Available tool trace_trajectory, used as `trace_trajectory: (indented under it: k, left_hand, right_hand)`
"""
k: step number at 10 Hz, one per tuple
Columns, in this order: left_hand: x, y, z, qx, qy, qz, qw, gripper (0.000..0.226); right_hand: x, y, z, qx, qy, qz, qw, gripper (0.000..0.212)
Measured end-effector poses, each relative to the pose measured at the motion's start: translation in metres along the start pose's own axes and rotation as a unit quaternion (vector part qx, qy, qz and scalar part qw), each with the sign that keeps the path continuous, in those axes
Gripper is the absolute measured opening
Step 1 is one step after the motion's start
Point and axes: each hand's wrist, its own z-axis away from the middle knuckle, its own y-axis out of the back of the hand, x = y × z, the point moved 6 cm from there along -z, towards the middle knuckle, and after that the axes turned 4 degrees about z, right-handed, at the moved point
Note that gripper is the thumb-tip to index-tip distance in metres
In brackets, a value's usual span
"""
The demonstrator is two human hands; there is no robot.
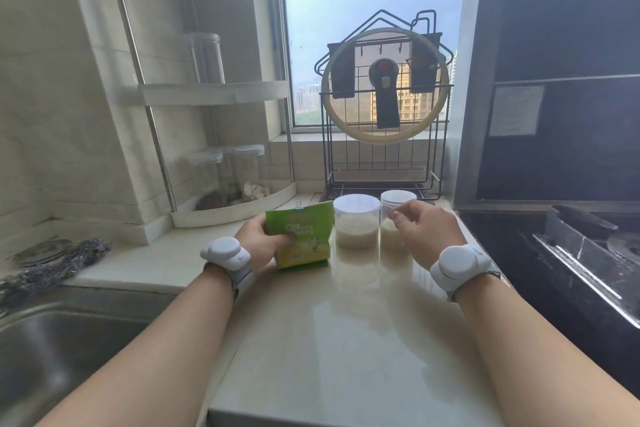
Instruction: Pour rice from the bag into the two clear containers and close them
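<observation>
The green rice bag point(298, 234) is being held upright on the desk point(346, 322) by the left grip point(265, 238), just left of the two clear containers point(356, 220), while the right grip point(420, 230), loosely curled and empty, is being held nearest the right container point(394, 208).

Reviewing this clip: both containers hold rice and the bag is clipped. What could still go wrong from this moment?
1. The left hand grips the green rice bag right beside the left container; moving the bag away could knock it over.
2. The right hand hangs loosely curled in front of the right container, hiding part of it, so a bump could tip it. Whether either lid is fully seated cannot be told, so a tip could spill rice.
</observation>
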Motion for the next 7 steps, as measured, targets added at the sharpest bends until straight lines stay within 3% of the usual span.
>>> trace_trajectory:
  k: [2, 4, 6, 7]
  left_hand:
    - [-0.009, -0.001, -0.012, 0.058, -0.009, 0.031, 0.998, 0.051]
    - [-0.010, 0.000, -0.011, 0.040, -0.022, -0.008, 0.999, 0.047]
    - [0.008, 0.000, -0.003, 0.068, -0.030, 0.016, 0.997, 0.034]
    - [0.025, 0.009, 0.005, 0.138, -0.059, -0.060, 0.987, 0.040]
  right_hand:
    - [-0.002, -0.007, 0.006, -0.030, -0.009, 0.006, 0.999, 0.016]
    - [-0.004, -0.010, 0.009, -0.048, -0.012, 0.016, 0.999, 0.017]
    - [-0.005, -0.009, 0.012, -0.059, -0.013, 0.020, 0.998, 0.017]
    - [-0.006, -0.007, 0.013, -0.050, -0.026, 0.015, 0.998, 0.018]
